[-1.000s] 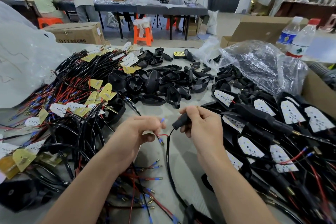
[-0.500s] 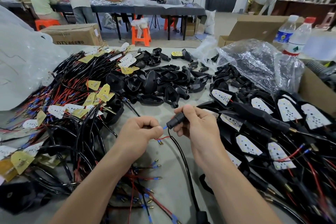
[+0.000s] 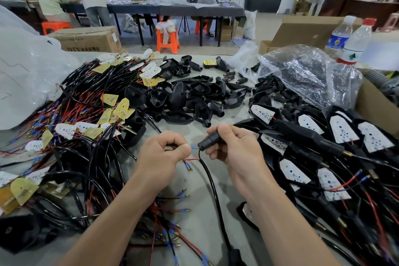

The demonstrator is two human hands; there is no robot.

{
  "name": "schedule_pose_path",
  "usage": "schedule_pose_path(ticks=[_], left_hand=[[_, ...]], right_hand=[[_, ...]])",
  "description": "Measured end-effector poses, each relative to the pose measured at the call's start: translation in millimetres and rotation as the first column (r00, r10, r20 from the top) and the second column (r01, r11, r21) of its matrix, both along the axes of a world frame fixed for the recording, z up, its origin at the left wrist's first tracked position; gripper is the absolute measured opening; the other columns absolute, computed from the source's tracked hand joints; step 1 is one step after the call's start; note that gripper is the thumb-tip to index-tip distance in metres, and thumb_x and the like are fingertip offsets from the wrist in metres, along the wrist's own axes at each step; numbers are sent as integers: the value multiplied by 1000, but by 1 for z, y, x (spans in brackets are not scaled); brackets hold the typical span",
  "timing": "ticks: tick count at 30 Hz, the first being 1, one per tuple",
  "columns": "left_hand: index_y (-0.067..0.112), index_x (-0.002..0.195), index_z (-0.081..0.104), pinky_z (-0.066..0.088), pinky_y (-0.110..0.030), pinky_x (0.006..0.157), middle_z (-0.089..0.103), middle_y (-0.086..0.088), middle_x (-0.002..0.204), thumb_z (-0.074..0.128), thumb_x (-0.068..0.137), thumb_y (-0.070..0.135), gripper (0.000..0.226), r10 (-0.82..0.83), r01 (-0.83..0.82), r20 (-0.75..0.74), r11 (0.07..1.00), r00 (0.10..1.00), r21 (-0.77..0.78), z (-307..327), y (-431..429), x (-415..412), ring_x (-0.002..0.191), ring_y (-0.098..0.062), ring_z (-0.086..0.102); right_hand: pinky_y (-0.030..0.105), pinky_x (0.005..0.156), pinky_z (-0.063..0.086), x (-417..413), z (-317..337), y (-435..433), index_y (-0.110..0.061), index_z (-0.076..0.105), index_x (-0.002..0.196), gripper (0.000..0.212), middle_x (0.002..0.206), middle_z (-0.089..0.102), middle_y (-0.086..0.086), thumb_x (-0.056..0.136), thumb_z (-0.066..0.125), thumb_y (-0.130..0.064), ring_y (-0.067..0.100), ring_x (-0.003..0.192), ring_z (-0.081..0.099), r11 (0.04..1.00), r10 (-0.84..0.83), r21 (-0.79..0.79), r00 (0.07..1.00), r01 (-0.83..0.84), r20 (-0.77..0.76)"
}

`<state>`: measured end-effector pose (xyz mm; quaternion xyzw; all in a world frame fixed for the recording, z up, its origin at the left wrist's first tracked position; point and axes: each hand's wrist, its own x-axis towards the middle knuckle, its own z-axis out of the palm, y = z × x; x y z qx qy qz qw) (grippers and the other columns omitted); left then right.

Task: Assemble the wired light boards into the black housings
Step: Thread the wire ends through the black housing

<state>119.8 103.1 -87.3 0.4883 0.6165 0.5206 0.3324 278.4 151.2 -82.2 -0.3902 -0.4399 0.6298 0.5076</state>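
Near the surface's (image 3: 190,188) front edge, the left hand (image 3: 160,155) pinched a blue-tipped wire (image 3: 194,147); the right hand's (image 3: 235,147) grip clamped a black sleeve (image 3: 208,140).

Black housings (image 3: 190,97), white speckled boards (image 3: 341,129)

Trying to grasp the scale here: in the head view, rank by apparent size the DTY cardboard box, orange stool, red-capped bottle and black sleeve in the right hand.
DTY cardboard box
red-capped bottle
orange stool
black sleeve in the right hand
The bottle beats the stool only by being nearer.
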Motion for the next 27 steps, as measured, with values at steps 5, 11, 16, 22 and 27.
schedule_pose_path(ticks=[5, 11, 16, 22, 27], left_hand=[[23, 54, 67, 46, -23, 66, 66, 8, 75, 80, 72, 9, 26, -82, 83, -16, 993, 997, 83, 1, -2, 6, 69, -12, 57], [25, 59, 72, 43, -16, 61, 68, 11, 78, 84, 76, 0, 33, 24, -11, -92, 990, 995, 139, -11, 0, 12, 64, -6, 56], [22, 59, 69, 41, -12, 62, 67, 12, 79, 83, 74, 11, 23, 29, 27, -327, 986, 945, 166, -15, -3, 14, 64, -6, 55], [32, 72, 81, 54, -42, 71, 75, -2, 85, 91, 70, 20, 16, 35, -32, -34, 996, 999, 85, 0, 2, 5, 74, -31, 64], [24, 72, 82, 54, -30, 78, 76, -2, 73, 87, 66, 29, 9, 9, -19, 194, 998, 981, 53, 7, 0, -2, 71, -12, 67]], right_hand=[[24, 53, 53, 1, -2, 0, -4, 72, 89, 30, 74, 73, 14, 106, 49, -12, 17, 53, 61, 1000, -6, 22, 1000, 6, 5], [24, 52, 53, 8, 0, 3, -3, 70, 90, 28, 72, 71, 13, 106, 49, -11, 17, 52, 61, 999, 29, -20, 999, -29, 20], [24, 53, 53, 5, 0, 0, 0, 69, 91, 28, 76, 73, 13, 106, 47, -9, 17, 54, 61, 997, 70, -49, 996, -67, 64], [24, 52, 54, 3, 2, 0, -2, 71, 90, 30, 71, 70, 16, 106, 47, -12, 18, 53, 63, 998, -18, -59, 1000, 17, -16], [23, 54, 56, 3, 3, 0, 0, 69, 94, 31, 72, 72, 16, 108, 46, -15, 18, 54, 65, 991, -103, -90, 990, 95, -94]])
